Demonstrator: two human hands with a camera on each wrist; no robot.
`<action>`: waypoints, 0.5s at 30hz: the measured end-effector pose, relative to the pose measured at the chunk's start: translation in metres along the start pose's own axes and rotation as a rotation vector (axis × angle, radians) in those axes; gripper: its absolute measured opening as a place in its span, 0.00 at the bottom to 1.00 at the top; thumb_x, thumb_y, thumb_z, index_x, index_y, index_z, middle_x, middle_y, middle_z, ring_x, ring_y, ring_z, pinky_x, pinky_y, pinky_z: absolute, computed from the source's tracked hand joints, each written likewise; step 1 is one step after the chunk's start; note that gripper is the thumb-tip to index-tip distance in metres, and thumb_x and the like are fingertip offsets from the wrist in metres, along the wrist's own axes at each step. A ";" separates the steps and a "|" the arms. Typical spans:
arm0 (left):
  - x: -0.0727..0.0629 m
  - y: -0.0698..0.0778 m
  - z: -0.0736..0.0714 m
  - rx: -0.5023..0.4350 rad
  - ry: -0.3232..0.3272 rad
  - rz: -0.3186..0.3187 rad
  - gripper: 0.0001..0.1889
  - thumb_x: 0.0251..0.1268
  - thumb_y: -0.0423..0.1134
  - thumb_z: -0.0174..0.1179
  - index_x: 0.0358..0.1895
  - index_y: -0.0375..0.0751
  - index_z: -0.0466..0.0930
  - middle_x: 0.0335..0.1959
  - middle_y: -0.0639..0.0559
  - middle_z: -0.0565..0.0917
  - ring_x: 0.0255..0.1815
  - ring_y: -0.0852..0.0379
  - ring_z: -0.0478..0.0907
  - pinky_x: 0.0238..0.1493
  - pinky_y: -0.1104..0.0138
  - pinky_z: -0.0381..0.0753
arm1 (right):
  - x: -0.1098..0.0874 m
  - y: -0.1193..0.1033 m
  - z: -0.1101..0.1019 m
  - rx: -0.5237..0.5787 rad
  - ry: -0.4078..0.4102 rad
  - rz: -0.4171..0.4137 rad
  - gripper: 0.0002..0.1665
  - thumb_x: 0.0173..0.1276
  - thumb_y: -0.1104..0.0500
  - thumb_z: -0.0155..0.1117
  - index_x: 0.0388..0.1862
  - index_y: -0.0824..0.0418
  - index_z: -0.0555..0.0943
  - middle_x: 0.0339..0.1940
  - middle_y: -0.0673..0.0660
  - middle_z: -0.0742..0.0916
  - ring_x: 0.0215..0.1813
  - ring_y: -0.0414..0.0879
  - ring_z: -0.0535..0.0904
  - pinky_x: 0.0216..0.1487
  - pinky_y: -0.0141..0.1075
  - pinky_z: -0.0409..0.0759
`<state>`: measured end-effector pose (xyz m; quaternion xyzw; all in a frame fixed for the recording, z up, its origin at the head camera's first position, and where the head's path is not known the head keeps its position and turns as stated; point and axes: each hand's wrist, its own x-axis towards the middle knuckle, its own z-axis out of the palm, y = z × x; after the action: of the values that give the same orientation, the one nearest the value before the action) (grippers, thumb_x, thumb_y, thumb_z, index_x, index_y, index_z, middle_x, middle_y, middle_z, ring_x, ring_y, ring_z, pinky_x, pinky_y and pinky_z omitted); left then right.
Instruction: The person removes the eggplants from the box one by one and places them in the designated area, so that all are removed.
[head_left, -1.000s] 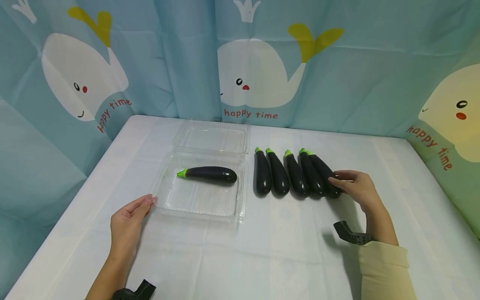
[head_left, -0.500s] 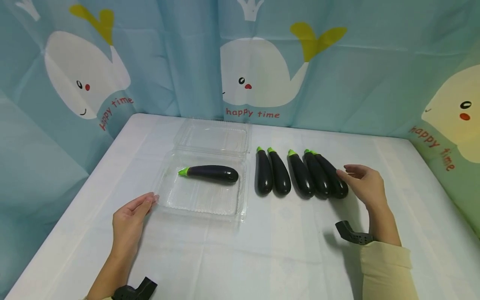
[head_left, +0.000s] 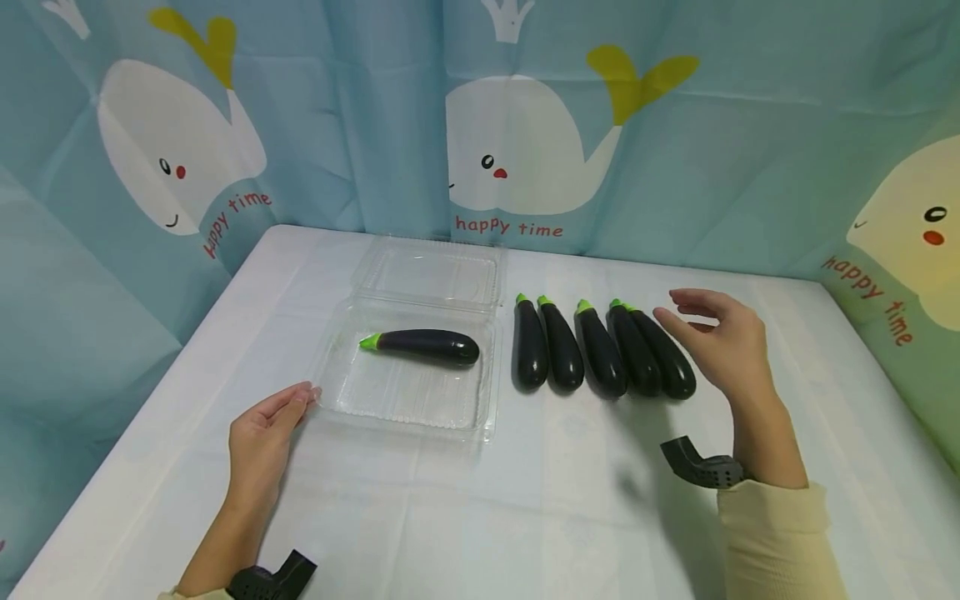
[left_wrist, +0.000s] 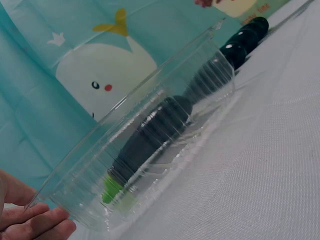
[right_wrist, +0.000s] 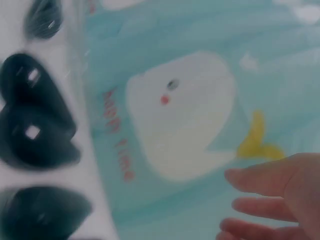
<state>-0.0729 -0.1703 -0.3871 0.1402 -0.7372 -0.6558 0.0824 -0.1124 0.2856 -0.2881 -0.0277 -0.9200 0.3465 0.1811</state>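
A clear plastic clamshell container (head_left: 397,398) lies with its lid laid back on the white table. One dark purple eggplant (head_left: 431,344) with a green stem lies crosswise in its base. My left hand (head_left: 258,446) pinches the container's near left corner; in the left wrist view the thumb is over the rim and the fingers (left_wrist: 37,223) are under it. Several more eggplants (head_left: 602,352) lie in a row right of the container, stems away from me. Raised beside the rightmost eggplant (head_left: 666,358), my right hand (head_left: 723,342) holds nothing, thumb and fingers apart.
A blue curtain (head_left: 360,117) printed with white whales hangs right behind the table's back edge and along both sides. The transparent lid (head_left: 435,275) reaches nearly to that back edge. The white cloth (head_left: 480,517) shows soft creases in front.
The right eggplants shifted slightly right, the middle one now closer to the last two. My right hand let go of the rightmost eggplant and lifted away. The left hand keeps its grip on the container.
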 end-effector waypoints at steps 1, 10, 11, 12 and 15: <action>0.000 0.000 0.000 0.000 0.000 0.000 0.19 0.65 0.40 0.56 0.50 0.27 0.76 0.36 0.64 0.84 0.40 0.71 0.79 0.44 0.80 0.73 | 0.000 -0.004 0.000 0.014 0.007 -0.011 0.27 0.60 0.51 0.65 0.52 0.67 0.77 0.48 0.62 0.80 0.46 0.38 0.75 0.41 0.18 0.72; 0.000 -0.001 0.000 0.044 0.017 -0.009 0.19 0.65 0.43 0.56 0.50 0.30 0.78 0.39 0.59 0.84 0.42 0.69 0.78 0.44 0.80 0.73 | 0.000 -0.035 0.013 0.054 -0.048 -0.098 0.24 0.61 0.54 0.65 0.53 0.66 0.77 0.50 0.60 0.80 0.46 0.40 0.75 0.41 0.18 0.72; 0.000 -0.001 0.000 0.042 0.016 -0.005 0.19 0.65 0.43 0.56 0.50 0.29 0.78 0.39 0.58 0.84 0.42 0.69 0.78 0.44 0.80 0.73 | 0.000 -0.039 0.015 0.066 -0.061 -0.114 0.24 0.61 0.55 0.65 0.53 0.67 0.77 0.51 0.60 0.80 0.47 0.44 0.75 0.41 0.19 0.72; 0.000 -0.001 0.000 0.040 0.015 -0.005 0.19 0.65 0.43 0.56 0.50 0.29 0.78 0.39 0.58 0.84 0.42 0.69 0.78 0.44 0.80 0.73 | 0.000 -0.042 0.017 0.077 -0.071 -0.126 0.24 0.61 0.55 0.65 0.53 0.67 0.77 0.51 0.60 0.80 0.48 0.46 0.75 0.42 0.18 0.72; -0.001 0.000 -0.001 0.033 0.010 -0.005 0.20 0.65 0.43 0.56 0.50 0.29 0.77 0.39 0.58 0.84 0.42 0.69 0.78 0.45 0.80 0.73 | 0.000 -0.051 0.027 0.102 -0.088 -0.162 0.23 0.60 0.57 0.66 0.52 0.67 0.77 0.50 0.60 0.80 0.48 0.49 0.76 0.42 0.19 0.73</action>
<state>-0.0721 -0.1708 -0.3871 0.1467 -0.7472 -0.6430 0.0822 -0.1181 0.2297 -0.2734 0.0712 -0.9075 0.3778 0.1694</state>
